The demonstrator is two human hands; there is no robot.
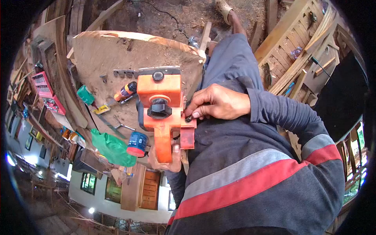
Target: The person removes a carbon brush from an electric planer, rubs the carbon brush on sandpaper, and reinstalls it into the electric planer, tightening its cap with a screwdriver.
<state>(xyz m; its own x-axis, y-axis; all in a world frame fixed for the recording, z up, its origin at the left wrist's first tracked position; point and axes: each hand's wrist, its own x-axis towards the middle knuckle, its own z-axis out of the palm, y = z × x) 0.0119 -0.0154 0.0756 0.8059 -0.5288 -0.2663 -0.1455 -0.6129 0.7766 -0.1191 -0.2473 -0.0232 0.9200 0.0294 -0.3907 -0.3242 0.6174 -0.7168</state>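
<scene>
An orange electric hand planer (156, 94) with a black front knob (159, 109) stands in front of me, close to my body. Around its rear handle wraps my left hand (168, 159), the fingers partly hidden beneath it. My right hand (219, 102) is at the planer's side, thumb and fingertips pinched on a small dark round piece (188, 118) by the orange side housing. Exactly what that piece is, I cannot tell. Behind the planer lies a wide wooden slab (105, 55) with a pale edge.
On the slab are an orange-black power tool (125, 91), a metal T-handled wrench (124, 126) and dark metal pieces (124, 73). A blue-red can (137, 143), green cloth (111, 148), green bottle (85, 94) and pink socket set (47, 94) stand to the left. Boards (290, 35) lie right.
</scene>
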